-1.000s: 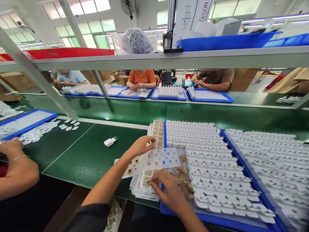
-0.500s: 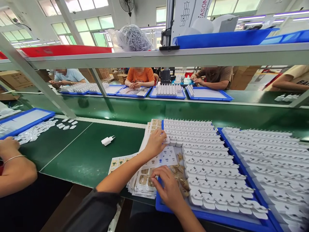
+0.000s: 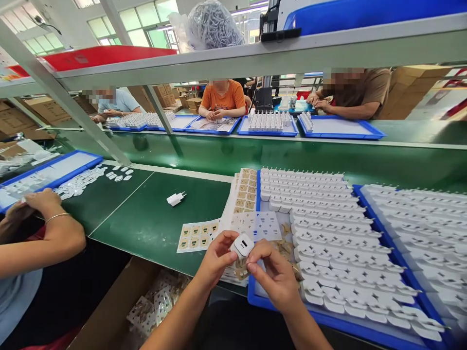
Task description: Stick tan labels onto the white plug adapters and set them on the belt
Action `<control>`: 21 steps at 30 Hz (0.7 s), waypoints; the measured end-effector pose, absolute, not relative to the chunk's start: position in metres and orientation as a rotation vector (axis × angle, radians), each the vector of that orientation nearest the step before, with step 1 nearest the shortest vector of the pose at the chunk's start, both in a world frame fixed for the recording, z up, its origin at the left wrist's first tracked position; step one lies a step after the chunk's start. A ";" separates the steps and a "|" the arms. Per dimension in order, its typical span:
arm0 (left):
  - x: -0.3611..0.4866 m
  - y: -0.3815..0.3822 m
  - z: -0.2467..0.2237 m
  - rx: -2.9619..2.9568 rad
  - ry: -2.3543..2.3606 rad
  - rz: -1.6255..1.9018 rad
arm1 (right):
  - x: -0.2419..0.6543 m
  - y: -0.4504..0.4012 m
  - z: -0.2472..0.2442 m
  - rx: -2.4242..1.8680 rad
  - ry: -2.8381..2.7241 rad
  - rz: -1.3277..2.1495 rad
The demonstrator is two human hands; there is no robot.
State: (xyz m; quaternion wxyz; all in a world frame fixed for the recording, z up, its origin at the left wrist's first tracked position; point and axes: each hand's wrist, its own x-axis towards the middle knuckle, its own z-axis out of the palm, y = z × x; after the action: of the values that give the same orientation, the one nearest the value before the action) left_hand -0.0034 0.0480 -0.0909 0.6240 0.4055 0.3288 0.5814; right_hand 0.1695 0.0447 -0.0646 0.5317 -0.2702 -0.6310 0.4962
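Note:
My left hand (image 3: 218,255) holds a white USB wall charger (image 3: 242,244) between thumb and fingers, its face with the port slot turned up towards me. Close against the charger's right edge is my right hand (image 3: 272,272), thumb and forefinger pinched together. What lies in that pinch is too small to make out. A brownish film piece (image 3: 240,270) shows just below the charger, between the hands. Under and beyond them are sticker sheets (image 3: 246,192) and a translucent printed sheet (image 3: 268,224). The blue tray (image 3: 272,304) at the right bears rows of white chargers (image 3: 328,243).
A second blue tray (image 3: 386,243) of chargers adjoins on the right. One charger (image 3: 176,198) lies alone on the green table (image 3: 146,218). At left, a co-worker's arm (image 3: 54,223) is beside loose white pieces (image 3: 82,182). A shelf (image 3: 219,63) crosses above; a waste box (image 3: 109,301) stands below.
My left hand has come back from the tray's far left corner with a charger. My right hand has risen to meet it and its fingers have closed. The view has shifted.

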 end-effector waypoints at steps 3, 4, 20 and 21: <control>-0.010 0.048 -0.089 1.298 0.893 1.305 | 0.169 0.044 -0.063 -0.655 -1.438 1.218; -0.012 0.048 -0.089 1.405 0.935 1.283 | 0.168 0.043 -0.063 -0.660 -1.423 1.235; -0.010 0.039 -0.071 2.048 1.067 1.313 | 0.162 0.049 -0.060 -0.865 -1.193 1.252; -0.010 0.039 -0.071 2.055 1.066 1.312 | 0.162 0.049 -0.059 -0.874 -1.195 1.255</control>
State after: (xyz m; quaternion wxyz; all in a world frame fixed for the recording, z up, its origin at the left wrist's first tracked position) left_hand -0.0097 0.0395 -0.0706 0.2379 0.7500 0.3892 0.4789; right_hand 0.1617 0.0485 -0.0588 0.5651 -0.3714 -0.5079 0.5336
